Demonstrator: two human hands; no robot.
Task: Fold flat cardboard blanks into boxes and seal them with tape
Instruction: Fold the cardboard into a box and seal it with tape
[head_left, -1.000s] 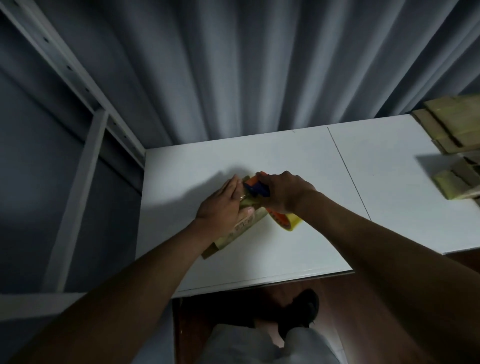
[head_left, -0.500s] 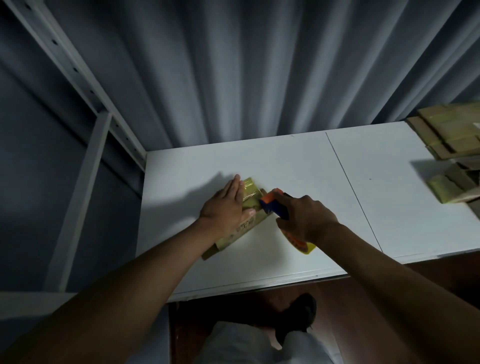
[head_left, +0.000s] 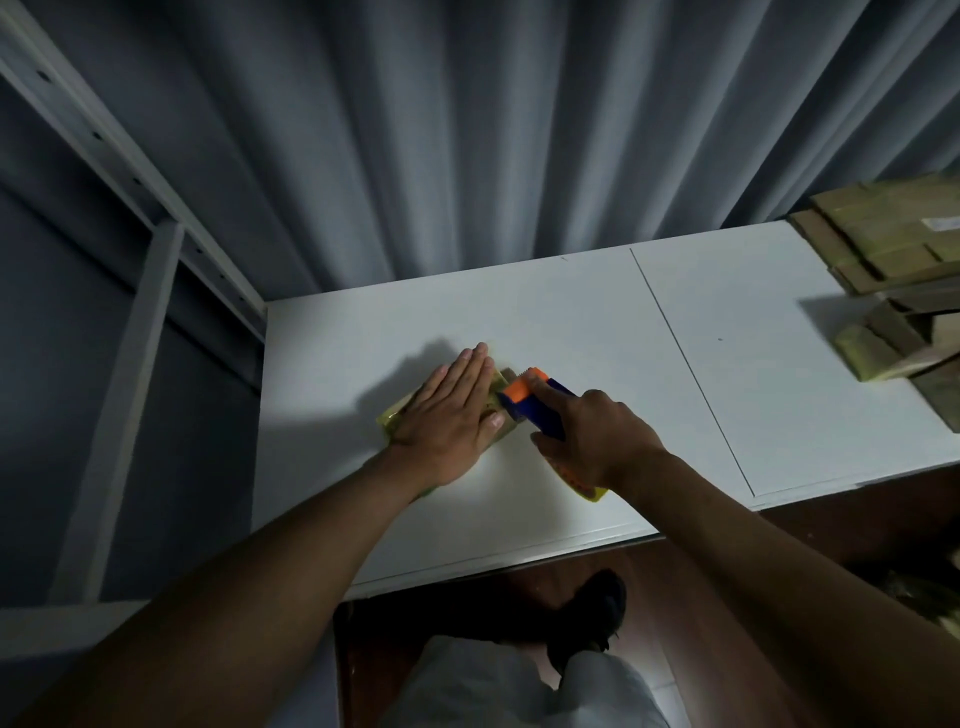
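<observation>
We found the left hand flat on the box, the right hand gripping the tape dispenser; white tabletop, grey curtain behind

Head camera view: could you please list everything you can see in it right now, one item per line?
cardboard box: one, yellowish brown, flat on the table under the left hand.
tape dispenser: one, blue and orange with a yellow roll, at the box's right edge.
table: one, white, with a seam line right of centre.
cardboard stack: one pile, brown, on the table's far right; count of pieces unclear.
curtain: one, grey, pleated, behind the table.
shelf frame: one, grey metal, at left.
shoe: one, dark, on the floor below the table.
left hand: flat, pressing the box.
right hand: gripping the dispenser.
</observation>
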